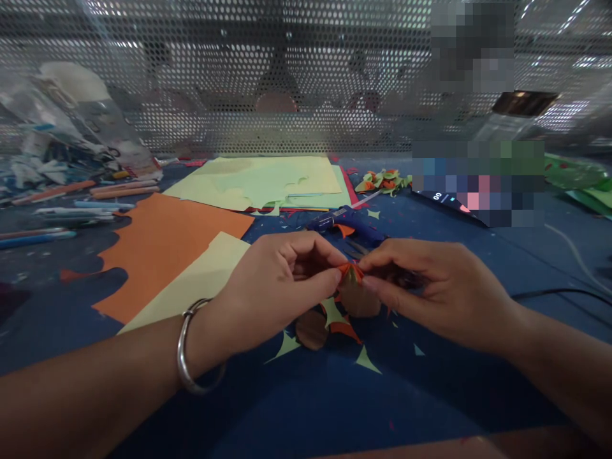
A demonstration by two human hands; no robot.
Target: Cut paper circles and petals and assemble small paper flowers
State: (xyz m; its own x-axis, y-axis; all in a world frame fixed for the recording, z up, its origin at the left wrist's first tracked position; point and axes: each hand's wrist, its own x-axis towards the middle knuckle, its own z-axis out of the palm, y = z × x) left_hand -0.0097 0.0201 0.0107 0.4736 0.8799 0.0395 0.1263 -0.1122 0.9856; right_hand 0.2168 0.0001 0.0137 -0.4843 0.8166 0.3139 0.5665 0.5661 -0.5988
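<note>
Between my two hands is a small folded piece of orange and green paper (352,272), its pleats fanning out. My left hand (291,274) pinches its left side between thumb and forefinger; a silver bangle circles that wrist. From the other side, my right hand (425,287) pinches it in the same way. Just below the fingers lies a round brown disc (363,303), partly covered, and a smaller brown disc (312,329) rests to its left. Pale green paper scraps (335,312) and an orange scrap (347,331) lie around them.
Beyond my hands lies a blue glue gun (335,218). Orange paper (167,242) with scalloped cutouts and stacked pale green sheets (268,178) spread left and back. Pens (95,210) lie at far left. A small paper pile (387,182), a phone (449,207) and a cable (564,292) are rightward.
</note>
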